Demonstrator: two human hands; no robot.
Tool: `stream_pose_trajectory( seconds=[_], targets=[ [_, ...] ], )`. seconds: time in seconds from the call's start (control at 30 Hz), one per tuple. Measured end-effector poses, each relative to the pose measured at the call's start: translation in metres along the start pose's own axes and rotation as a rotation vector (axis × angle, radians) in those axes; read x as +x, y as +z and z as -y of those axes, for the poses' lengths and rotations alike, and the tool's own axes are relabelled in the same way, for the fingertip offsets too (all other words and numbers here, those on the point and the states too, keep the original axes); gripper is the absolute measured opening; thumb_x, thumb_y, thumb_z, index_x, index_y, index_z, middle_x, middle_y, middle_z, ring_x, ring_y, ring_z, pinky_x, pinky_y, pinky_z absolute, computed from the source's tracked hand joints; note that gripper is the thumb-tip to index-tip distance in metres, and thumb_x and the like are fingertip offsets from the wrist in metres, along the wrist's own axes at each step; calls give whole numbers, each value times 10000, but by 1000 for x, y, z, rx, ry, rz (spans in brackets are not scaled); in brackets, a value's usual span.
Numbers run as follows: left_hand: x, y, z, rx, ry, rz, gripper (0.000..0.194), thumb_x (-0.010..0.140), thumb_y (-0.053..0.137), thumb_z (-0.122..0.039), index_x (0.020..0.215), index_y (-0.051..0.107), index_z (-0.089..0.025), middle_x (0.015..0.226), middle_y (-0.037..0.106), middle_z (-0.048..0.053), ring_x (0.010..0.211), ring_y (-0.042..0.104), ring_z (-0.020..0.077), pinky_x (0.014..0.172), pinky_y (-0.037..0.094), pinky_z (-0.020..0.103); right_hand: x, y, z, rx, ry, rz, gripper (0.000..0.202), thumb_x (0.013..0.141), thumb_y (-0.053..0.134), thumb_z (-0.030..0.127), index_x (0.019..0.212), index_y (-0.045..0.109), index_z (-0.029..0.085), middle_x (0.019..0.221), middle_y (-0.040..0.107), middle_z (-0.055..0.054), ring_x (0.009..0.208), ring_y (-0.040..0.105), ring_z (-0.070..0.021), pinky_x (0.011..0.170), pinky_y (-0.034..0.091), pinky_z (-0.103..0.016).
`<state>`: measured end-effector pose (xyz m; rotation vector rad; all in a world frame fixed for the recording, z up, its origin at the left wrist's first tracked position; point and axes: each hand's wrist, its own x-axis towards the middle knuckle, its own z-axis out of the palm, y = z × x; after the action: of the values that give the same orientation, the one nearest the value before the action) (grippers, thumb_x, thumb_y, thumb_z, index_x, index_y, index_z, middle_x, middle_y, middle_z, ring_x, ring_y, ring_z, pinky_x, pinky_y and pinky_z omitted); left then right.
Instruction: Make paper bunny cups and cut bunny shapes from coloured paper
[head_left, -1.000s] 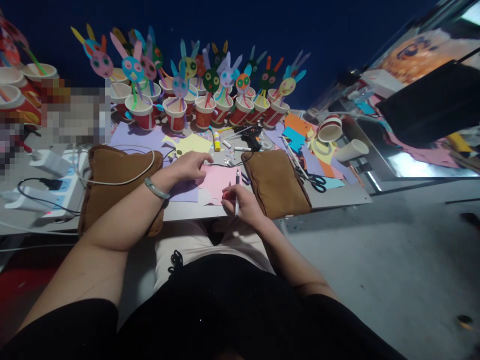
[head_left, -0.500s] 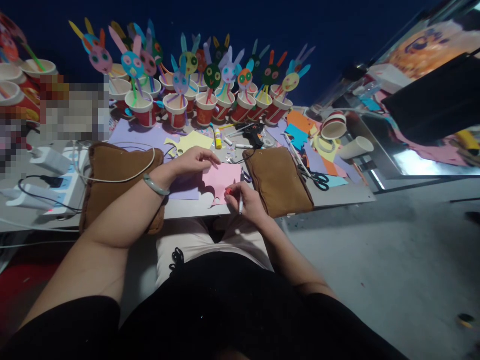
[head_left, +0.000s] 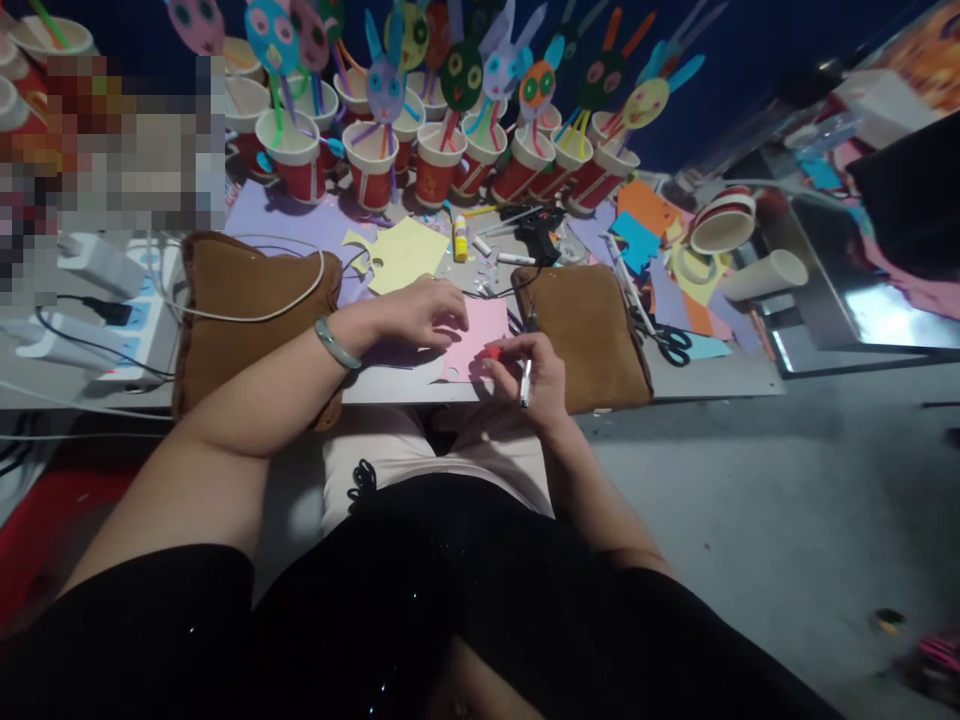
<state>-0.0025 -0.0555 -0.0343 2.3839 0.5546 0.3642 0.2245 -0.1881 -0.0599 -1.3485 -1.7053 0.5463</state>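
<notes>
Gripping a slim pen [head_left: 526,386] in the closed right hand [head_left: 541,388], and pinching a small red piece [head_left: 492,353] between thumb and index finger. Curling the fingers of the left hand [head_left: 421,315] loosely, half open with nothing visible in hold, over the left part of a thin pink paper [head_left: 484,320]; cannot tell whether touching or just above.

Straight, smooth and pale at the near end, dark at the far end; pointing near to far in long axis, leaning slightly right at the far end, and lying over the right edge of the pink paper. Cut in curves along the near edge of that flat, matt sheet.

Flanked left and right by soft brown pads [head_left: 585,335] with stitched rims. Beyond, on the table [head_left: 390,386]: ragged yellow paper [head_left: 411,250], a cylindrical glue stick [head_left: 460,240], and red-and-white cups [head_left: 439,168] with paper rabbits [head_left: 462,75]. To the right, black-handled scissors [head_left: 673,345].
</notes>
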Motion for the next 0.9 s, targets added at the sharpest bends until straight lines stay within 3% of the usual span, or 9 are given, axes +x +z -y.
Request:
stream_pose_trajectory(
  seconds=[0.1,0.23,0.3,0.47,0.57,0.7,0.9],
  targets=[
    [-3,2,-3,23,-19,35,163,761,675,-258,889,761,-207,1060,751,78,1124,608,269,1118,288,452,0,-5,-1,7,-14,-115,253,875,767,370,964,561,251,929,781,-39,779,744,-171,729,610,-338],
    [-1,2,-1,-30,-76,-15,176,756,662,-204,903,758,-205,967,751,52,1084,627,252,1152,261,468,1,-11,-3,-12,-74,-186,276,895,757,372,985,521,261,931,775,-31,823,762,-181,739,628,-348],
    [1,1,3,-29,-127,-148,210,764,655,-193,945,760,-192,965,744,46,1071,646,251,1160,282,480,1,-14,-3,-52,-105,-222,269,907,748,353,981,503,268,953,773,-33,886,774,-195,776,641,-367],
    [4,-13,20,-56,-251,-654,299,822,528,-89,1033,730,-154,1072,750,66,1068,676,220,1037,462,391,-1,-21,-3,-91,-186,-346,218,945,695,320,1003,490,274,1034,752,-49,1041,779,-226,916,649,-433],
    [4,-19,30,-137,-327,-817,271,875,510,-75,1052,701,-153,1010,741,51,994,681,181,958,508,338,-2,-25,-5,-122,-200,-372,198,963,667,329,1024,489,268,1076,748,-61,1073,774,-230,948,650,-448],
    [5,-18,37,-215,-390,-885,203,925,534,-113,1072,664,-167,991,730,30,980,667,156,904,530,301,-6,-27,-7,-127,-198,-349,201,960,677,322,1037,500,265,1096,752,-72,1075,776,-235,950,656,-450],
    [6,-13,39,-174,-378,-810,204,905,552,-151,1077,651,-198,997,730,52,1023,683,188,894,540,318,-10,-24,-10,-100,-178,-288,215,940,712,298,1038,523,267,1095,778,-85,1056,785,-244,925,666,-445]
  ],
)
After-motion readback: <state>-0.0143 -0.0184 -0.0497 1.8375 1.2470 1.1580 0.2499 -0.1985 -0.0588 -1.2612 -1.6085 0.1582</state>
